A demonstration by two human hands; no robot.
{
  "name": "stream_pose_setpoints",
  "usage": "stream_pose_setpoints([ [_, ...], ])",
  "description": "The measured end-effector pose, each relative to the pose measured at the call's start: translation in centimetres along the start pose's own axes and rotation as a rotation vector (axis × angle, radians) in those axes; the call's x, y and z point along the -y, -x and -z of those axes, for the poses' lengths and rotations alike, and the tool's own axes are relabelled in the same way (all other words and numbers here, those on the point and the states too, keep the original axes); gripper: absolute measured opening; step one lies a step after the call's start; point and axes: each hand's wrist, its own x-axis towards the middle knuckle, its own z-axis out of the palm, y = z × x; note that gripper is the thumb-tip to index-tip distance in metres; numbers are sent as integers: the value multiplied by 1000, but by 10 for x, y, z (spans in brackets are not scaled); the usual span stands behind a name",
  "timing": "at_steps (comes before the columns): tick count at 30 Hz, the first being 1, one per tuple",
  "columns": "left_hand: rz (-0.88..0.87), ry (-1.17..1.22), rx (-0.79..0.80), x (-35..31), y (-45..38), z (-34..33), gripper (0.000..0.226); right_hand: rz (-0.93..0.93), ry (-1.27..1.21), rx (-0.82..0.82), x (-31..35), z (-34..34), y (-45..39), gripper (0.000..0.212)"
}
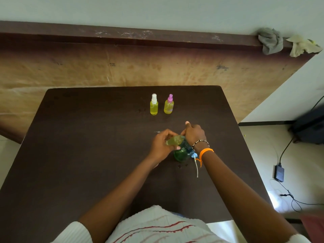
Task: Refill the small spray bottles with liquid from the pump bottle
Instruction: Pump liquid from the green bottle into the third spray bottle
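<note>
Near the middle of the dark table [87, 155] stands a green pump bottle [180, 154]. My left hand [162, 146] holds a small uncapped spray bottle [173, 140] of yellow liquid, tilted on its side against the pump bottle's top. My right hand [194, 133] is closed over the pump head of that bottle. A light blue spray cap with a white dip tube [196, 163] lies on the table just under my right wrist. Further back stand two small yellow-filled spray bottles: one with a white cap [154, 104] and one with a pink cap [169, 104].
A wooden board [122, 67] leans behind the table, with two crumpled cloths [270, 41] on its top right edge. On the floor to the right lie a black power adapter [279, 173] with cables and a dark bag [310, 127].
</note>
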Motion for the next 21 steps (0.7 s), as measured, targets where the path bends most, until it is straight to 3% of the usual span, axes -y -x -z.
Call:
stream_pose_setpoints([
  [9, 0, 9, -14, -3, 1, 0, 38, 30, -39, 42, 2, 3, 0, 54],
  [21, -39, -34, -28, -8, 1, 3, 40, -2, -40, 99, 3, 2, -2, 35],
])
